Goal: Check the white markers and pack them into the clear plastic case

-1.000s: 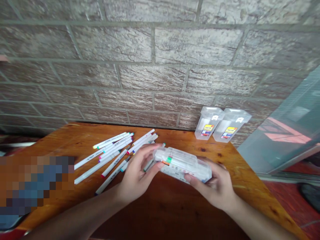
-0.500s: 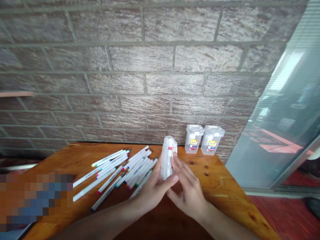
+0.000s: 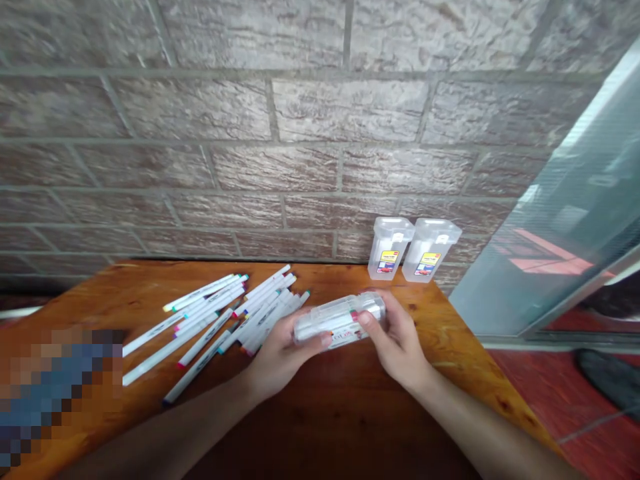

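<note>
Held between both hands above the table is a clear plastic marker case (image 3: pixel 336 319), tilted on its side, with white markers and a printed label showing through. My left hand (image 3: pixel 280 350) grips its left end, thumb along the near face. At the right end, my right hand (image 3: pixel 400 333) has its thumb on the front and its fingers behind. To the left, loose white markers (image 3: pixel 210 310) with coloured caps lie spread over the wood, the closest of them just past my left hand.
Two upright clear plastic cases (image 3: pixel 391 248) with yellow labels stand at the back right against the brick wall (image 3: pixel 280 167). They rest near the edge of the wooden table (image 3: pixel 350 413). A glass panel (image 3: pixel 530 247) is beyond the right side, and a dark shoe (image 3: pixel 610 380) is on the red floor.
The case has turned from upright to lying sideways. My right hand has moved to its right end, while my left hand holds the left end. The view has shifted slightly.
</note>
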Demonstrator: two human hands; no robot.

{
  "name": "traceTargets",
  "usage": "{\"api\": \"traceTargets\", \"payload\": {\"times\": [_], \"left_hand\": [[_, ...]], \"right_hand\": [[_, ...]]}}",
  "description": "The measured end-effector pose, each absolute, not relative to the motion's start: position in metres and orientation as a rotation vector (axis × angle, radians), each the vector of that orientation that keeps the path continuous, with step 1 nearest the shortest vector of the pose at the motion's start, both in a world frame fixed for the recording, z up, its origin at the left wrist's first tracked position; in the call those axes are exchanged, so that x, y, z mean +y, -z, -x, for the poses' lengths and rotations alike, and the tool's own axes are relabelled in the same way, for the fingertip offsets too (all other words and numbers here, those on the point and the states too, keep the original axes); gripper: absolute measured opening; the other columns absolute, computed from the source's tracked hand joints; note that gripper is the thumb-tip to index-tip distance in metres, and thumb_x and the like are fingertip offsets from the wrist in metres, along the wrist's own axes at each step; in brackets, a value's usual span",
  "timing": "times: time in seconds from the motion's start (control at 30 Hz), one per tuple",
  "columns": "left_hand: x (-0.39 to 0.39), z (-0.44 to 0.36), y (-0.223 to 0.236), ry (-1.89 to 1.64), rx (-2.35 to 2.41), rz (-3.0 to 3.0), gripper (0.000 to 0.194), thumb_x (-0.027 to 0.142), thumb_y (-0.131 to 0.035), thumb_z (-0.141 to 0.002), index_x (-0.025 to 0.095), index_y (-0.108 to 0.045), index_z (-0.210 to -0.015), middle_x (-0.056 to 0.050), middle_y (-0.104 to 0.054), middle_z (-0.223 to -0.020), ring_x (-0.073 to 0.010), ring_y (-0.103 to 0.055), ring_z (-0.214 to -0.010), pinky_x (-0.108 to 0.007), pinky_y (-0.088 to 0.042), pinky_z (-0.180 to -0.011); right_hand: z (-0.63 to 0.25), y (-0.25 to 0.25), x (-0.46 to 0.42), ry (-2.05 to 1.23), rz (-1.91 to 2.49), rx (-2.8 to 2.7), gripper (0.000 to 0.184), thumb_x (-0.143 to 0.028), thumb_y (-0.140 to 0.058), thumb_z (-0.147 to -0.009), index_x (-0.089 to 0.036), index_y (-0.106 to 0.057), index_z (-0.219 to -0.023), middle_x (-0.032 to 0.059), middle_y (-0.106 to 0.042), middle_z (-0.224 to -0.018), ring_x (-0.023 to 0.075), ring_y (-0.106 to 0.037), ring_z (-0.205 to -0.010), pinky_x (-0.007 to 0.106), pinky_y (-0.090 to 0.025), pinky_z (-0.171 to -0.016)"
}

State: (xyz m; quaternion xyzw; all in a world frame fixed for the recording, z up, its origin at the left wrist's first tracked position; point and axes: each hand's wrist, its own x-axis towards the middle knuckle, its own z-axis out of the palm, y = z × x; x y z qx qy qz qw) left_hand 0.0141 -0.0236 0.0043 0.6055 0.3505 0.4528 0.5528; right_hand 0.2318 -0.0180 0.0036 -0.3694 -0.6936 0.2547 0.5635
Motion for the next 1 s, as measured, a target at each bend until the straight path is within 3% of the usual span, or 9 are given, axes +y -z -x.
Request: {"api": "traceTargets", "payload": {"times": [0.2, 0.33, 0.4, 0.53, 0.67, 0.8, 1.0], "left_hand": [[-0.024, -0.008, 0.006, -1.409, 0.902, -1.599, 0.031, 0.035, -0.074, -0.091, 0.020, -0.060, -0.114, -0.003, -0.070, -0.098, -0.0197, -0.066, -0.088, -0.030, -0.055, -0.080], [-0.028, -0.001, 0.013, -1.593, 0.874, -1.828, 0.052, 0.032, -0.075, -0.091, 0.023, -0.053, -0.138, -0.006, -0.068, -0.110, -0.0204, -0.065, -0.094, -0.031, -0.053, -0.086], [-0.031, 0.000, 0.015, -1.685, 0.809, -1.908, 0.062, 0.030, -0.075, -0.092, 0.025, -0.047, -0.147, -0.007, -0.068, -0.114, -0.0205, -0.066, -0.097, -0.032, -0.053, -0.092], [-0.034, -0.004, 0.017, -1.732, 0.752, -1.907, 0.048, 0.026, -0.076, -0.092, 0.028, -0.055, -0.136, -0.006, -0.069, -0.116, -0.0194, -0.068, -0.098, -0.029, -0.054, -0.088], [-0.035, -0.010, 0.015, -1.707, 0.770, -1.736, 0.040, 0.027, -0.075, -0.093, 0.027, -0.055, -0.127, 0.001, -0.068, -0.094, -0.0131, -0.064, -0.076, -0.022, -0.052, -0.070], [-0.035, -0.012, 0.009, -1.702, 0.789, -1.731, 0.042, 0.031, -0.079, -0.090, 0.025, -0.054, -0.123, 0.003, -0.063, -0.084, -0.0120, -0.058, -0.069, -0.021, -0.048, -0.064], [-0.035, -0.010, 0.006, -1.629, 0.888, -1.804, 0.044, 0.038, -0.077, -0.090, 0.021, -0.059, -0.126, -0.004, -0.068, -0.096, -0.0170, -0.062, -0.078, -0.028, -0.050, -0.072]], "right_hand": [[-0.218, 0.005, -0.033, -0.576, 0.841, -1.529, 0.016, -0.032, -0.063, -0.103, -0.027, -0.059, -0.118, -0.0010, -0.067, -0.093, 0.0151, -0.063, -0.077, 0.024, -0.055, -0.069], [-0.213, 0.004, -0.041, -0.352, 0.809, -1.555, 0.038, -0.030, -0.065, -0.101, -0.026, -0.056, -0.138, 0.0058, -0.067, -0.115, 0.0195, -0.067, -0.094, 0.029, -0.056, -0.082], [-0.211, 0.002, -0.044, -0.277, 0.750, -1.519, 0.042, -0.027, -0.067, -0.100, -0.027, -0.056, -0.140, 0.0059, -0.067, -0.115, 0.0195, -0.068, -0.097, 0.029, -0.056, -0.083], [-0.208, 0.000, -0.047, -0.276, 0.700, -1.475, 0.031, -0.020, -0.071, -0.096, -0.025, -0.062, -0.126, 0.0040, -0.069, -0.107, 0.0179, -0.069, -0.091, 0.027, -0.056, -0.079], [-0.208, 0.001, -0.046, -0.316, 0.763, -1.427, 0.024, -0.019, -0.072, -0.095, -0.024, -0.065, -0.117, 0.0024, -0.069, -0.099, 0.0160, -0.068, -0.083, 0.025, -0.055, -0.072], [-0.211, 0.002, -0.046, -0.300, 0.787, -1.434, 0.024, -0.024, -0.072, -0.095, -0.023, -0.065, -0.118, 0.0031, -0.068, -0.098, 0.0167, -0.067, -0.081, 0.026, -0.055, -0.069], [-0.218, 0.000, -0.046, -0.301, 0.840, -1.423, 0.022, -0.030, -0.075, -0.093, -0.024, -0.069, -0.113, 0.0055, -0.070, -0.095, 0.0207, -0.067, -0.077, 0.032, -0.053, -0.065]]}}
